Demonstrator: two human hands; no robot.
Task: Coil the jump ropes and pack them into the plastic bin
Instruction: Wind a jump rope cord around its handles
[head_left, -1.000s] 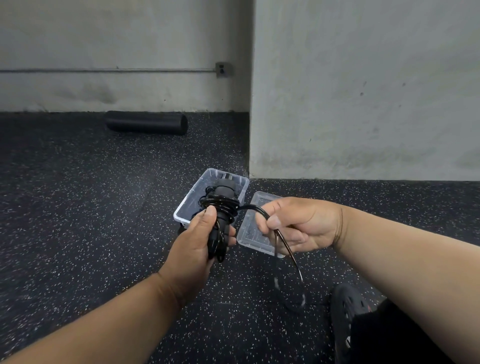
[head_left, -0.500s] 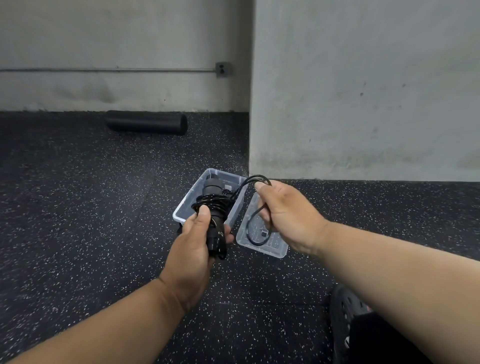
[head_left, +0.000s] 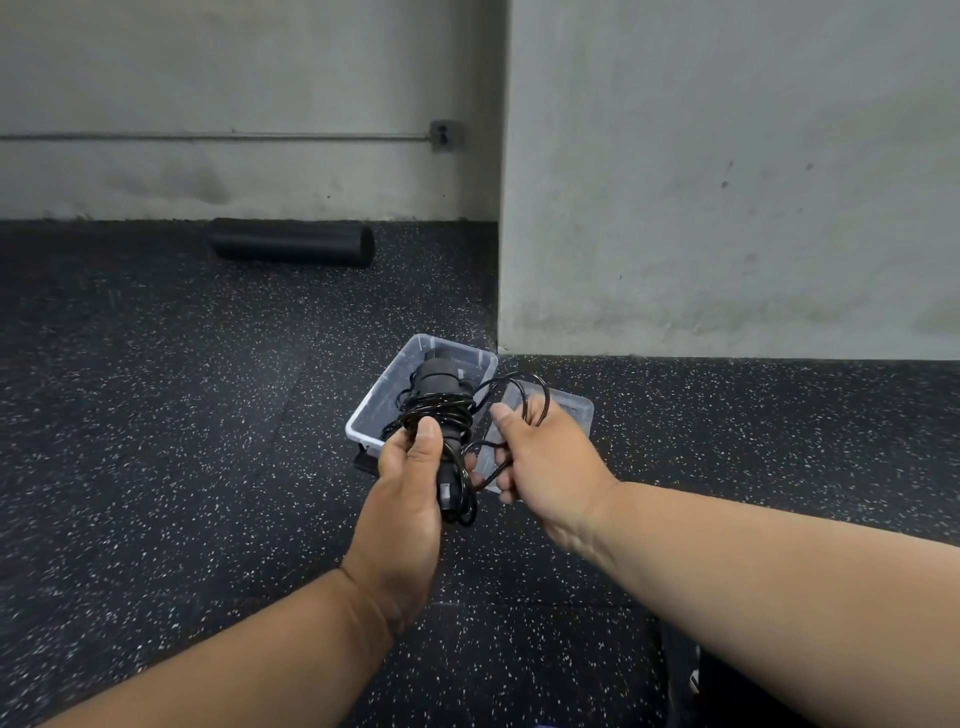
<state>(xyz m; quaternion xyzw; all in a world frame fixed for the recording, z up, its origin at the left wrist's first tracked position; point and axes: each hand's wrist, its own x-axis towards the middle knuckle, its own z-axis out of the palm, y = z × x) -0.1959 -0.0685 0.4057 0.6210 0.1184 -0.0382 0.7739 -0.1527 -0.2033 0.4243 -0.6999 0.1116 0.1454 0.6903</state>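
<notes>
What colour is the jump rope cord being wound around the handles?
Black and glossy: the cord shows best in the head view, the only one.

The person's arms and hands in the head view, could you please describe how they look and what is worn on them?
Both forearms come in from the bottom edge, bare as far as the frame shows: no sleeves or gloves. The left hand and the right hand show no rings, and neither wrist carries a watch or band. No marks are apparent on them. The right hand looks slightly blurred.
</notes>
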